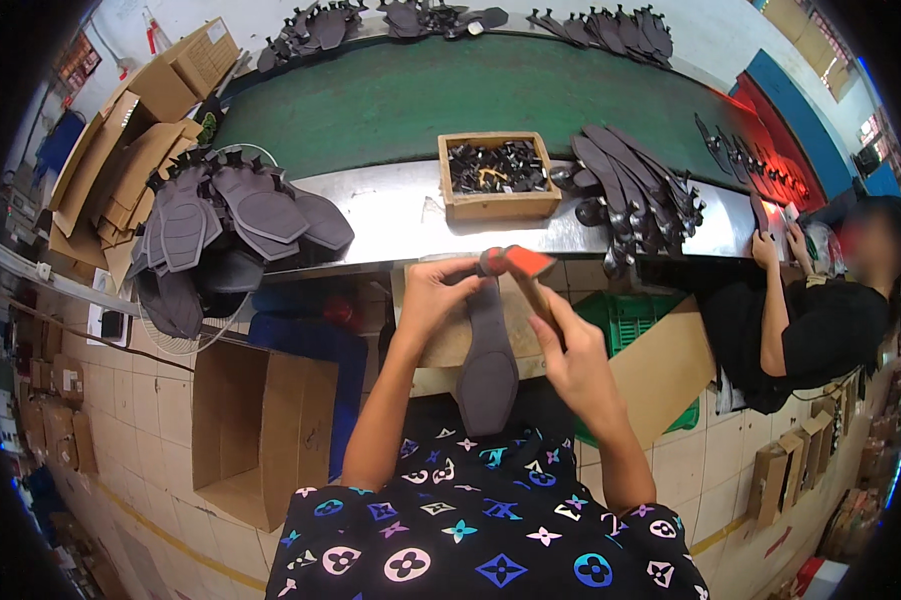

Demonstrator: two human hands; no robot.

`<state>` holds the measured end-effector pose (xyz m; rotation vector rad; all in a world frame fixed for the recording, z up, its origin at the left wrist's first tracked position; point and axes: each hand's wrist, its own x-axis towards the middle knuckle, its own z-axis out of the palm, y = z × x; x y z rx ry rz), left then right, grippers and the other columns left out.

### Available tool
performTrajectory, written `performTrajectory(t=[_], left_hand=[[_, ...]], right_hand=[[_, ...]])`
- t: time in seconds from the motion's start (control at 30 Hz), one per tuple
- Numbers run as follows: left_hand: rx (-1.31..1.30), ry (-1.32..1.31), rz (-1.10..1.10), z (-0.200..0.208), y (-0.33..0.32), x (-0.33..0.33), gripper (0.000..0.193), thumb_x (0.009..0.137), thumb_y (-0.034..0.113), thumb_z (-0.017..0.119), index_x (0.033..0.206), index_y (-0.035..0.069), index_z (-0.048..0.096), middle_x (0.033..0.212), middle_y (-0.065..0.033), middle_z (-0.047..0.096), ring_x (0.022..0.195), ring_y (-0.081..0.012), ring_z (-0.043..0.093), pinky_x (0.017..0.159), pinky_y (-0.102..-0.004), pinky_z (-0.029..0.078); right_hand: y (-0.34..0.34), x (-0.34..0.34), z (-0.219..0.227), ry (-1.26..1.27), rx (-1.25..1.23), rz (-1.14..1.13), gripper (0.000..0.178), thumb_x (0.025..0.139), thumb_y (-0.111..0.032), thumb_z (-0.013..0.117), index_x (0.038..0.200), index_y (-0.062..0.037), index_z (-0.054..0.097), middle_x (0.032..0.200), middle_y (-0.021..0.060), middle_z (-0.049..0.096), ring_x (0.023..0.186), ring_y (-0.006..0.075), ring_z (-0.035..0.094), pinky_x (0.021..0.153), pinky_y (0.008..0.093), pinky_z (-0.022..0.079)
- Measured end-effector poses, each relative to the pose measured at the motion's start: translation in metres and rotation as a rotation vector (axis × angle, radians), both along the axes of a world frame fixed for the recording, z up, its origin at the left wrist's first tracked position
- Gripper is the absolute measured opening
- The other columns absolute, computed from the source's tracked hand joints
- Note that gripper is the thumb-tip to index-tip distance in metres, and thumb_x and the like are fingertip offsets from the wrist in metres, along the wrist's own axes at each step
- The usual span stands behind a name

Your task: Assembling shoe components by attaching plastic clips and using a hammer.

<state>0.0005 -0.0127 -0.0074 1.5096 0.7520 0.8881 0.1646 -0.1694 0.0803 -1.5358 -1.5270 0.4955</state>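
A dark grey shoe sole [488, 375] lies lengthwise in front of me, its wide end toward my body. My left hand [435, 300] grips the narrow far end with thumb and fingers. In my right hand [573, 352] is a hammer, fingers closed round its wooden handle. The orange-red hammer head [526, 262] is just above that narrow end, beside my left fingertips; whether it touches cannot be made out. Under the sole is a light tan work surface [445, 345]. Just beyond my hands, a wooden box [500, 208] holds many small black parts.
Grey soles [255, 205] overflow a round wire basket at left. More soles with dark heels [625, 185] lie right of the box. A green conveyor belt [390, 110] runs behind. A co-worker's hands [768, 248] hold something at right. An open carton [232, 430] stands lower left.
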Motion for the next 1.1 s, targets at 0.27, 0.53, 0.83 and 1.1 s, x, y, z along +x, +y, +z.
performTrajectory(t=[0.27,0.53,0.83,1.1], left_hand=[[0.512,0.488,0.063,0.012,-0.011,-0.004,0.103,0.080,0.037,0.080,0.153,-0.005,0.020,0.124,-0.0094,0.069,0.125,-0.0276,0.058,0.111,-0.0502,0.031],[0.518,0.724,0.031,0.000,-0.009,-0.010,0.115,0.080,0.056,0.074,0.158,0.003,0.008,0.140,-0.0076,0.060,0.145,-0.0278,0.037,0.114,-0.0683,-0.004],[0.630,0.540,0.067,-0.009,-0.013,-0.017,0.035,0.086,0.032,0.072,0.116,0.015,0.072,0.118,-0.0039,0.071,0.130,-0.0310,0.056,0.115,-0.0602,0.020],[0.025,0.195,-0.239,0.073,-0.093,-0.047,0.022,0.088,0.015,0.069,0.103,-0.001,0.074,0.087,-0.0104,0.067,0.079,-0.0147,0.064,0.071,-0.0244,0.046]], right_hand=[[-0.036,-0.005,0.032,-0.155,0.351,-0.103,0.035,0.098,-0.010,0.059,0.129,0.0068,0.054,0.087,0.0125,0.067,0.067,0.0222,0.064,0.060,0.0326,0.050],[-0.043,0.003,0.064,0.389,0.283,0.045,0.028,0.102,-0.013,0.052,0.125,0.0034,0.053,0.086,0.0057,0.064,0.060,0.0113,0.052,0.055,0.0291,0.045],[-0.013,-0.009,0.022,-0.066,0.104,0.011,0.025,0.092,-0.004,0.062,0.117,0.0021,0.059,0.084,0.0238,0.066,0.072,0.0404,0.068,0.063,0.0429,0.054],[0.017,0.015,-0.022,-0.355,0.067,-0.012,0.033,0.091,-0.012,0.066,0.120,0.0012,0.060,0.099,0.0188,0.068,0.081,0.0347,0.067,0.067,0.0405,0.053]])
